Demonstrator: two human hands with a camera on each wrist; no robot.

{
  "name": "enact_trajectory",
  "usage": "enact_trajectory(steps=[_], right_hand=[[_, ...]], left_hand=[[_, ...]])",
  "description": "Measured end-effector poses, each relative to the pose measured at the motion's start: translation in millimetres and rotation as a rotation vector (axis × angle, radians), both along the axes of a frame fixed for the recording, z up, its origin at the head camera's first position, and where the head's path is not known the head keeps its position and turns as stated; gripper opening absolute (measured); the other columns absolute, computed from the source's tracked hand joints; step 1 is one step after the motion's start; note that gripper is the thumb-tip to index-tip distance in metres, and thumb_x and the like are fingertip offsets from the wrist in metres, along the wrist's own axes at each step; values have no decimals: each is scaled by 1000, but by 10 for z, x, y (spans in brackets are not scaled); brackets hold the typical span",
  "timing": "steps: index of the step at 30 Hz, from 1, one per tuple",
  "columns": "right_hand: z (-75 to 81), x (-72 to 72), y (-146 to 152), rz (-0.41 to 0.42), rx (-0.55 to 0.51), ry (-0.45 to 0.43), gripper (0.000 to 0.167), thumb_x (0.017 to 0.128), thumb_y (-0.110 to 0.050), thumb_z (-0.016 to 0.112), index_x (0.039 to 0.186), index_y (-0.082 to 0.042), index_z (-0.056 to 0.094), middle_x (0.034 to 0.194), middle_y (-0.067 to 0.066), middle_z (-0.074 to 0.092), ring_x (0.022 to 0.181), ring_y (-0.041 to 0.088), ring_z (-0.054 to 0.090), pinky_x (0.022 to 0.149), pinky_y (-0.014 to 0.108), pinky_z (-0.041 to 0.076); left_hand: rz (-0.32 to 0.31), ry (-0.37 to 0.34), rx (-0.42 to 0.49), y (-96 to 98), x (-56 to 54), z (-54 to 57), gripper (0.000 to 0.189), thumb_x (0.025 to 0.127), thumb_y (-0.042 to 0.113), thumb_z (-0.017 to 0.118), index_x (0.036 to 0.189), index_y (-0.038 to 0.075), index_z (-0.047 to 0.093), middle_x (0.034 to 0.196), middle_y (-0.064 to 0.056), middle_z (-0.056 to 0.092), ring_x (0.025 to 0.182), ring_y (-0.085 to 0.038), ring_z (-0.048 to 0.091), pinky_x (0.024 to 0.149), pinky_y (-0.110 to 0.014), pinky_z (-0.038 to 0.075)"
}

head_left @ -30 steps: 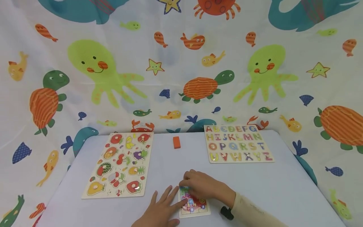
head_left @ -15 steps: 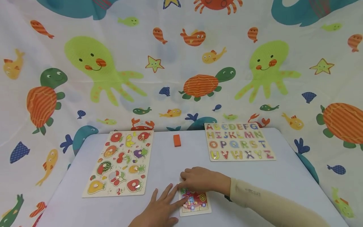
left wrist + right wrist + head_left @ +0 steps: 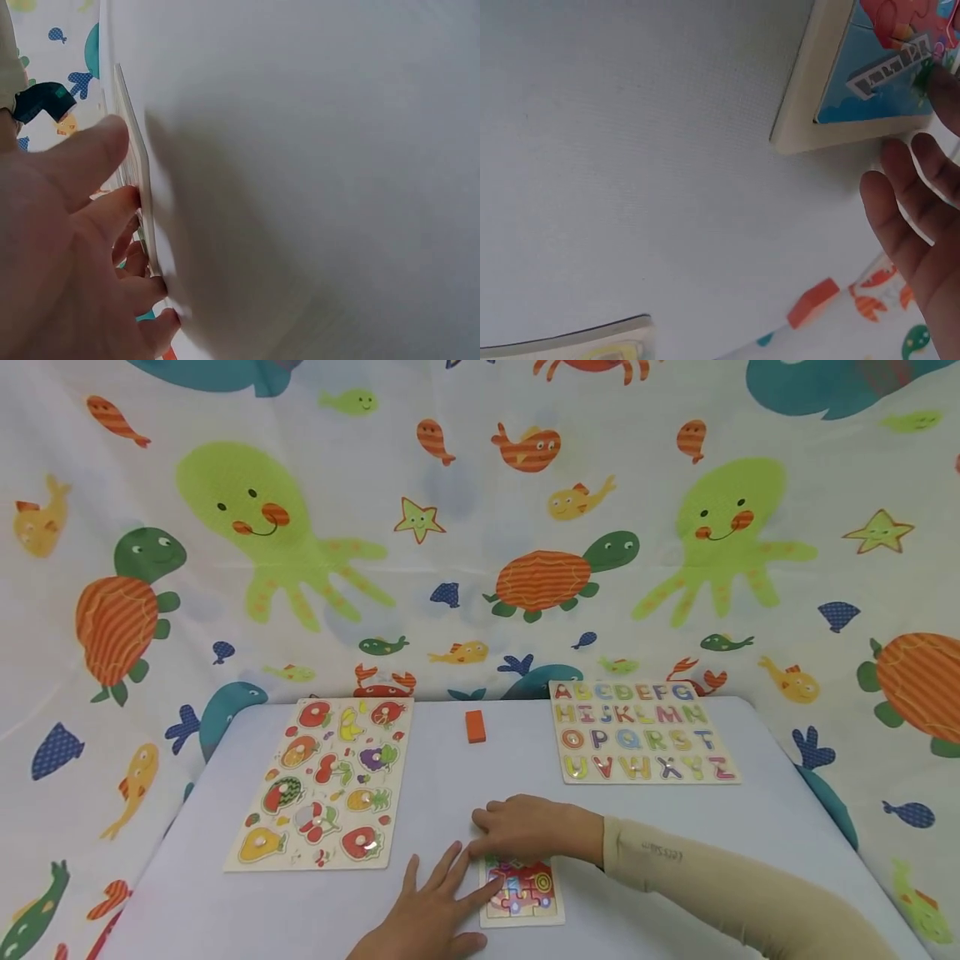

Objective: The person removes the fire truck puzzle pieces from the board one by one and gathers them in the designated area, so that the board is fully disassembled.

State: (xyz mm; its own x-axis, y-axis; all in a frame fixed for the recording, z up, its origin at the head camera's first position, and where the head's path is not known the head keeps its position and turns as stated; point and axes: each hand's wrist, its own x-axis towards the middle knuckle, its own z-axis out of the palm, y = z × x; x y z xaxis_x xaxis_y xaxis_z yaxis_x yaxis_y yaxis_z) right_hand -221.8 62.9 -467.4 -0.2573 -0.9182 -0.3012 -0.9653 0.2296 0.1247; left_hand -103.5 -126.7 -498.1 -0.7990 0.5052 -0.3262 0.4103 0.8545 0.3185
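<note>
A small framed jigsaw puzzle point(image 3: 522, 906) lies on the white table, its picture red with a yellow round shape. My left hand point(image 3: 427, 906) is spread at its left side, the index finger and thumb reaching over and along the frame. In the left wrist view the board point(image 3: 144, 169) shows edge-on beside the fingers. Over the puzzle's far edge is my right hand point(image 3: 536, 828), covering its top part. In the right wrist view a fingertip touches the blue picture area point(image 3: 840, 86), while the other fingers point(image 3: 885, 202) extend loosely past the frame.
A fruit knob-puzzle board point(image 3: 322, 785) lies to the left, and an alphabet board point(image 3: 641, 735) at the back right. Between them, near the back edge, sits an orange block point(image 3: 476, 727). A sea-animal printed cloth point(image 3: 450, 468) hangs behind the table.
The right hand shifts slightly at the puzzle's far edge, its forearm swinging further across. The left hand stays on the frame. The head view tilts a little.
</note>
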Motion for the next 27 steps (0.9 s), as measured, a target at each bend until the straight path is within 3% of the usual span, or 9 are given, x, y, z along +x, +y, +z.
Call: enact_trajectory(steps=[11, 20, 27], right_hand=[[5, -34, 41, -47, 11, -83, 60, 86, -32, 85, 139, -40, 60, 119, -6, 60, 99, 6, 59, 81, 22, 57], [-31, -48, 156, -93, -42, -167, 41, 94, -33, 76, 132, -37, 62, 118, -7, 60, 96, 5, 58, 76, 18, 53], [-7, -66, 189, -83, -50, -169, 45, 93, -31, 77, 135, -40, 62, 116, -8, 61, 94, 4, 58, 76, 17, 52]], left_hand=[[-4, 19, -36, 50, -6, 14, 64, 93, 60, 63, 153, 44, 46, 166, -8, 29, 155, -35, 17, 111, -78, 20], [1, 18, -52, 34, -9, 16, 65, 93, 59, 65, 153, 44, 46, 168, -6, 24, 155, -34, 17, 111, -77, 20], [-6, 32, -32, 24, 13, -13, 66, 92, 59, 65, 153, 43, 45, 168, -8, 24, 155, -35, 16, 111, -78, 19]])
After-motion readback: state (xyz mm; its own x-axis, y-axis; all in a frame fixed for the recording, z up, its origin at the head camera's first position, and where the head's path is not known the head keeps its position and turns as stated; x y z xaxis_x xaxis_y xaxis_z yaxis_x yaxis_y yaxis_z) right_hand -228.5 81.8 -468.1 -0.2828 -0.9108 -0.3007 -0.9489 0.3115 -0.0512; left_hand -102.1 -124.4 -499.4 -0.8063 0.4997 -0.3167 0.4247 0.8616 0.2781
